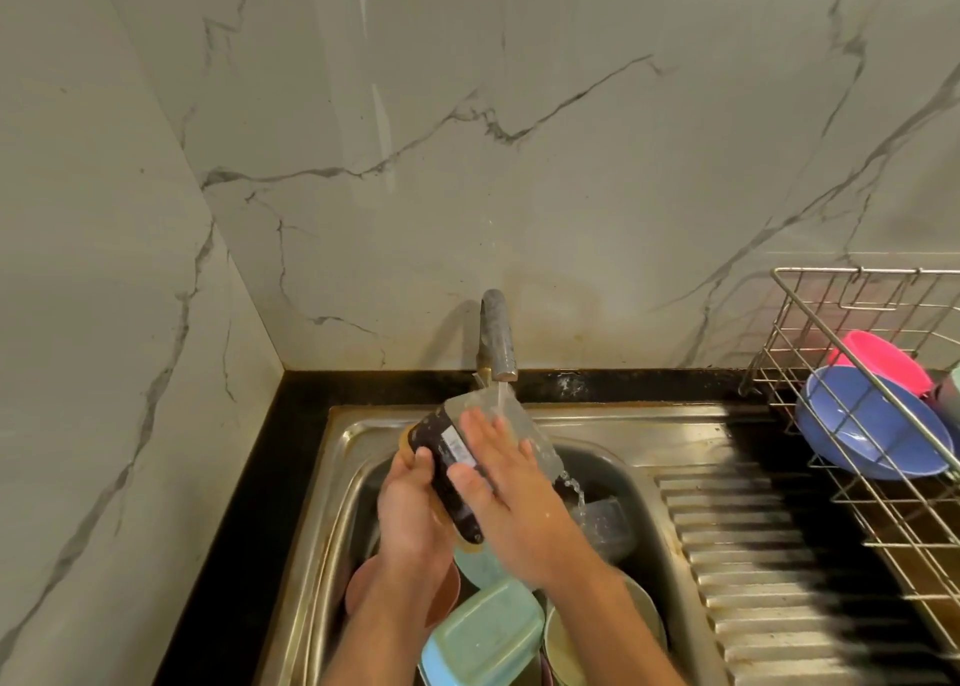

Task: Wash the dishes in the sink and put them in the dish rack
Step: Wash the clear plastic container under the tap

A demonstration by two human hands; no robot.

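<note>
- Water (pixel 501 397) is running from the tap (pixel 497 333) onto the jar (pixel 480 451) that I am holding over the sink (pixel 644 441).
- Below my forearms, dishes are crowding the basin: I am counting one green box (pixel 485 633), one teal bowl (pixel 475 563), one brown plate (pixel 363 581), one pale plate (pixel 644 602) and one dark bowl (pixel 605 527); what is lying under them I cannot tell.
- The ribbed drainboard (pixel 769 581) is stretching right of the basin, and the wire rack (pixel 841 311) is sitting at its far right edge.
- I am seeing two bowls leaning in the rack, a blue one (pixel 878 425) in front and a pink one (pixel 883 358) just behind it, touching.
- The jar is lying tilted, its dark label facing me and its clear end under the stream.
- My left hand (pixel 410 514) is curling round the jar's lidded end, thumb on the label.
- My right hand (pixel 511 488) is lying almost flat, fingers straight and spread, pressing on the jar's side.
</note>
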